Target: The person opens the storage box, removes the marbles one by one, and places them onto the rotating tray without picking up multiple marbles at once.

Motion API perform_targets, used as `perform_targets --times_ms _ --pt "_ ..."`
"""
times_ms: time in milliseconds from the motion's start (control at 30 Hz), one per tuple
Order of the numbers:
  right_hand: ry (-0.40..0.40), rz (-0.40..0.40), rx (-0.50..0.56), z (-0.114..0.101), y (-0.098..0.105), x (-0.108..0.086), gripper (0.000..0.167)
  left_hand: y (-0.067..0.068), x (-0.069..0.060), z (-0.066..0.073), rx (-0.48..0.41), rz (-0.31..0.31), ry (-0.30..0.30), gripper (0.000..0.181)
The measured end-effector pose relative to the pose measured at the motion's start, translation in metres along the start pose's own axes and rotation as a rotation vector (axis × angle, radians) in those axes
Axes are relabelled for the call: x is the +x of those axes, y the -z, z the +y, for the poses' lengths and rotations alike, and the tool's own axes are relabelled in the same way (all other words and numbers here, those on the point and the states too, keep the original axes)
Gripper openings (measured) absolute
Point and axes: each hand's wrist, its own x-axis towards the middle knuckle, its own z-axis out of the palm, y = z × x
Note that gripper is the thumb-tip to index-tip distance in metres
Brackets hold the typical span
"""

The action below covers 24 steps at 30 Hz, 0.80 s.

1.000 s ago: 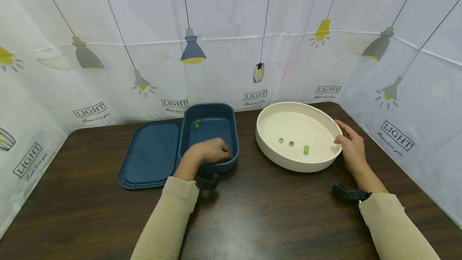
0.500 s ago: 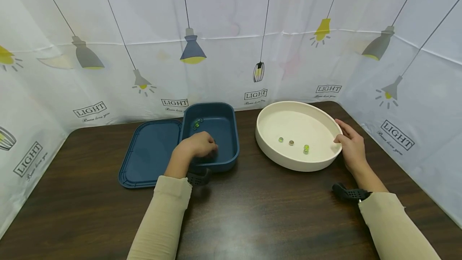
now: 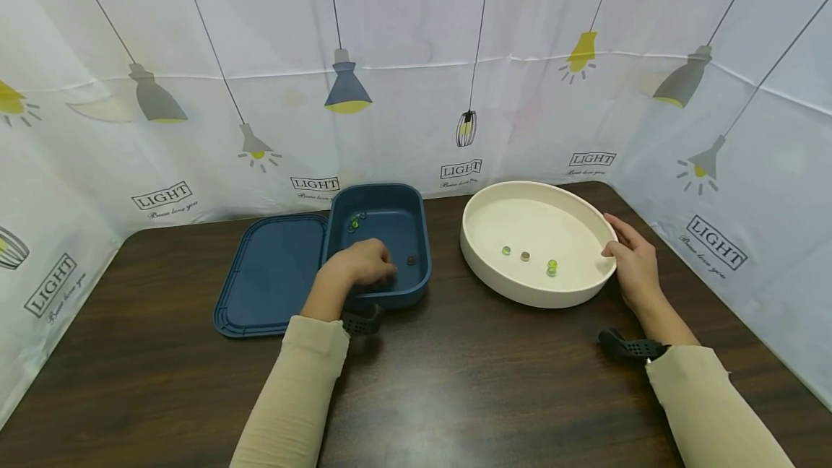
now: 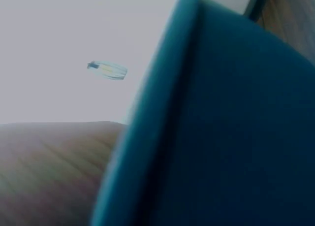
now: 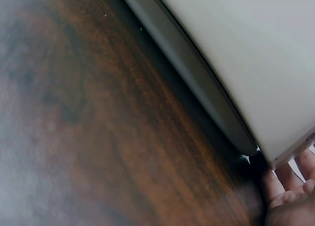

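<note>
My left hand (image 3: 357,264) reaches down into the blue box (image 3: 425,237), its fingers bent and their tips hidden; whether they hold anything cannot be seen. A small reddish-brown marble (image 3: 411,260) lies right of this hand, and several green ones (image 3: 354,223) lie at the box's left side. The box wall (image 4: 236,117) fills much of the left wrist view. With the thumb inside and the fingers outside, my right hand (image 3: 635,266) grips the right rim of a round cream tray (image 3: 500,284). Clear marble (image 3: 506,251), brownish marble (image 3: 524,256) and yellow-green marbles (image 3: 552,265) lie in it.
A flat blue lid (image 3: 269,276) lies against the box's left side. The dark wooden table (image 3: 455,381) extends toward the front. Behind and beside it hangs a white curtain (image 3: 403,114) printed with lamps.
My left hand has moved left inside the box, from its right side, and then slightly back right. The reddish-brown marble has come into view. My right hand stays on the tray rim.
</note>
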Motion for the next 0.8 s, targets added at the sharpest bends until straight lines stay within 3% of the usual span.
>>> perform_targets --times_ms 133,267,367,500,800 --pt "0.006 -0.004 0.004 0.0 0.0 0.0 0.072 -0.005 0.006 0.0 -0.026 0.024 -0.002 0.022" --pt "0.003 -0.002 0.008 0.0 0.0 0.0 0.072 -0.009 0.011 -0.001 -0.059 0.074 0.044 0.031" --pt "0.003 0.001 0.01 -0.001 0.001 0.0 0.072 -0.013 0.016 0.001 -0.049 0.126 0.067 0.036" --pt "0.005 0.004 0.032 -0.001 0.003 0.001 0.072 -0.017 0.024 0.006 -0.026 0.175 0.051 0.047" --pt "0.017 -0.013 -0.003 0.001 0.002 0.002 0.072 -0.025 0.035 0.018 -0.004 0.15 -0.026 0.035"
